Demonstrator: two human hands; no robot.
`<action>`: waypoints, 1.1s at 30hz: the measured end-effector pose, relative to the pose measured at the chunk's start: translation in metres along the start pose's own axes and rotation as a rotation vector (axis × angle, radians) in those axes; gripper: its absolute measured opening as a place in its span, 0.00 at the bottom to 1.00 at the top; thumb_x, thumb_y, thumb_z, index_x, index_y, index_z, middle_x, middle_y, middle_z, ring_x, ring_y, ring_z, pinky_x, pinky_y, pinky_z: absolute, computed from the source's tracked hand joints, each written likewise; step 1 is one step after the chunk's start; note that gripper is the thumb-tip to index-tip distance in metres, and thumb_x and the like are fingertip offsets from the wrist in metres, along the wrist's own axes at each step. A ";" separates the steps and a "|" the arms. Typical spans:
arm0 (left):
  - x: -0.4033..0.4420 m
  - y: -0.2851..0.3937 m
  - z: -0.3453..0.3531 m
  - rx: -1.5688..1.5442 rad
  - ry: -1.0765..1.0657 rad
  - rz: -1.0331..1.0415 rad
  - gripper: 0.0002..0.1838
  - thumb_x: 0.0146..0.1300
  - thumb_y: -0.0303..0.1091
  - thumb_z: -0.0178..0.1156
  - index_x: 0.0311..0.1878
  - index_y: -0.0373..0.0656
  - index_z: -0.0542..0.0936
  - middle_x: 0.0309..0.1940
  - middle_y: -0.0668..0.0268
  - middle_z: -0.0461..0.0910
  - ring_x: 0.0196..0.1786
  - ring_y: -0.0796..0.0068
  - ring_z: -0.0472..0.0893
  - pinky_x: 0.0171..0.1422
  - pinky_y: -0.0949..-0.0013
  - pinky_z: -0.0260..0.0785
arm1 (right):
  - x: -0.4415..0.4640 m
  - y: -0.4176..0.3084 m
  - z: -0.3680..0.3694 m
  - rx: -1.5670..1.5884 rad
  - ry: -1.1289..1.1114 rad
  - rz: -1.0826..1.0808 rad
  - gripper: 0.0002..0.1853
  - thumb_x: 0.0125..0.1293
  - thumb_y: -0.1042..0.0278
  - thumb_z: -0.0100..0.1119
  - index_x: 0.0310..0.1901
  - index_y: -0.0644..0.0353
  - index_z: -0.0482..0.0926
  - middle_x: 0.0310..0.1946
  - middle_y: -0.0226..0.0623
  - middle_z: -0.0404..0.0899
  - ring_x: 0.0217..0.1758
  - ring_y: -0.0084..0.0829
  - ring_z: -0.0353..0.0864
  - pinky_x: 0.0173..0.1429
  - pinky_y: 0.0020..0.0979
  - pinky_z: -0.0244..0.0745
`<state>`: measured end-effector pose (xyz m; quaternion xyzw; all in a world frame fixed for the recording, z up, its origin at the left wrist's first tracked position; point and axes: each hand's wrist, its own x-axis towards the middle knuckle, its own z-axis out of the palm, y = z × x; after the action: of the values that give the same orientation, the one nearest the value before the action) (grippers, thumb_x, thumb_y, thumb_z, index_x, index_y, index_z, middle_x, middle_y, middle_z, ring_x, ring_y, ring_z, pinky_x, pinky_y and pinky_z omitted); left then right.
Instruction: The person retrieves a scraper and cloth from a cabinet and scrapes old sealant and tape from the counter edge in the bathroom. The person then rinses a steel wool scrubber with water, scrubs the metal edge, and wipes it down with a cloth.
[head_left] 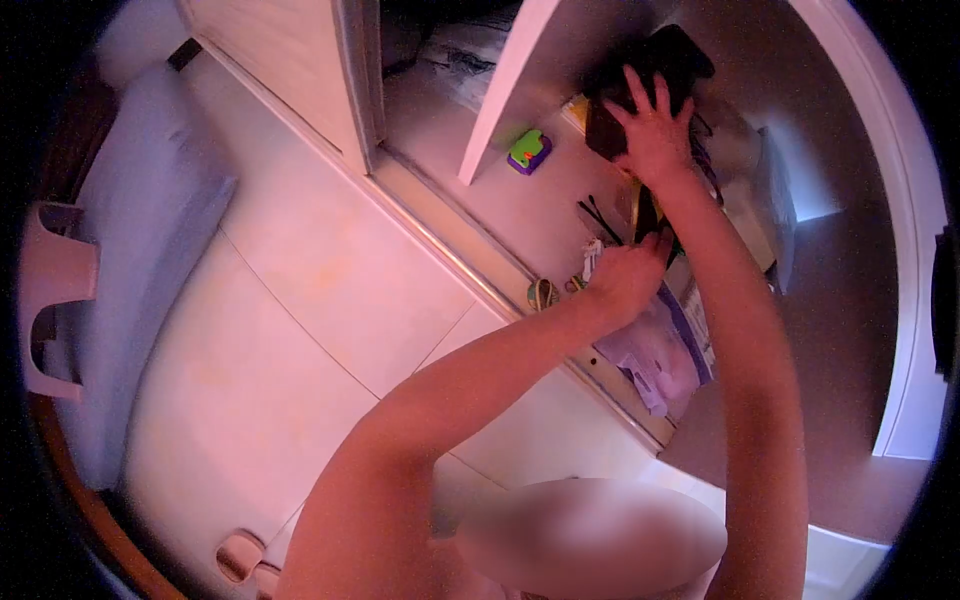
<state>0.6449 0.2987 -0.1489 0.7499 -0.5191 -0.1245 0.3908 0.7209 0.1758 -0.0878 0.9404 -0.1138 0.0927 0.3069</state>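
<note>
My right hand (655, 135) lies with spread fingers on a dark, flat-sided object (605, 128) inside the cupboard; its kind is unclear. Lower down, my left hand (632, 275) has its fingers curled together at a narrow black and yellow thing (648, 215), whose far part is hidden among other items. Beside that hand are thin black sticks or temples (600, 218) and a small round patterned item (542, 294). A clear plastic bag with a purple edge (660, 350) lies just below it. A green and purple toy-like object (529, 152) sits to the left.
A sliding-door track (450, 245) runs along the cupboard's front edge. An upright pale panel (505, 90) divides the inside. More plastic packaging (785, 200) leans at the right. A pink plastic stool (60, 270) and a blue-grey cushion or mattress (165, 230) are at far left.
</note>
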 end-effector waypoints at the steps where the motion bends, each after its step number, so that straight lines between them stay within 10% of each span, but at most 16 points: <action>1: -0.002 -0.004 -0.004 -0.013 -0.018 0.008 0.21 0.57 0.30 0.52 0.56 0.37 0.70 0.43 0.52 0.77 0.38 0.55 0.82 0.39 0.56 0.76 | 0.007 0.007 0.009 -0.025 -0.133 0.041 0.30 0.49 0.62 0.68 0.58 0.38 0.73 0.63 0.35 0.63 0.68 0.50 0.56 0.58 0.60 0.67; 6: -0.002 -0.035 -0.012 -0.055 0.072 0.044 0.21 0.58 0.36 0.55 0.56 0.45 0.73 0.40 0.53 0.79 0.39 0.52 0.81 0.42 0.52 0.75 | -0.039 0.077 0.012 -0.044 -0.295 0.113 0.18 0.54 0.73 0.57 0.48 0.46 0.80 0.50 0.42 0.74 0.50 0.48 0.77 0.49 0.42 0.77; 14: 0.030 -0.036 0.006 0.005 0.570 0.081 0.28 0.61 0.43 0.56 0.65 0.51 0.66 0.59 0.51 0.68 0.43 0.47 0.80 0.46 0.54 0.76 | -0.130 0.065 -0.035 0.072 -0.619 0.253 0.16 0.48 0.66 0.63 0.41 0.54 0.83 0.38 0.46 0.81 0.48 0.44 0.79 0.50 0.43 0.75; 16: 0.041 -0.020 0.008 0.001 0.300 -0.099 0.34 0.59 0.43 0.58 0.69 0.53 0.61 0.65 0.50 0.61 0.48 0.47 0.79 0.49 0.54 0.75 | -0.132 0.051 -0.061 0.104 -0.778 0.149 0.20 0.46 0.62 0.66 0.44 0.54 0.81 0.39 0.46 0.80 0.49 0.45 0.79 0.52 0.43 0.74; 22: 0.048 -0.028 0.002 -0.083 0.056 -0.055 0.31 0.58 0.40 0.59 0.67 0.52 0.65 0.71 0.51 0.51 0.48 0.49 0.80 0.50 0.53 0.75 | -0.096 0.040 -0.114 0.326 -0.345 0.087 0.16 0.59 0.67 0.56 0.50 0.55 0.77 0.39 0.48 0.80 0.45 0.50 0.79 0.50 0.44 0.74; 26: 0.038 -0.027 0.009 -0.013 -0.055 0.005 0.27 0.59 0.41 0.58 0.63 0.51 0.68 0.68 0.53 0.58 0.44 0.53 0.81 0.46 0.53 0.76 | -0.010 0.001 -0.008 0.562 -0.052 -0.175 0.10 0.61 0.68 0.49 0.36 0.60 0.80 0.34 0.54 0.80 0.40 0.51 0.82 0.43 0.48 0.78; 33: 0.008 -0.051 -0.001 -0.025 0.058 0.063 0.19 0.58 0.37 0.57 0.53 0.48 0.74 0.55 0.51 0.71 0.40 0.56 0.82 0.41 0.54 0.76 | 0.019 -0.021 0.096 0.346 -0.499 -0.003 0.25 0.64 0.68 0.46 0.64 0.53 0.64 0.49 0.42 0.78 0.56 0.44 0.74 0.55 0.45 0.71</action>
<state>0.6839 0.3006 -0.1828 0.7315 -0.5293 -0.0968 0.4188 0.7549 0.1320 -0.1709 0.9725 -0.1670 -0.1237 0.1049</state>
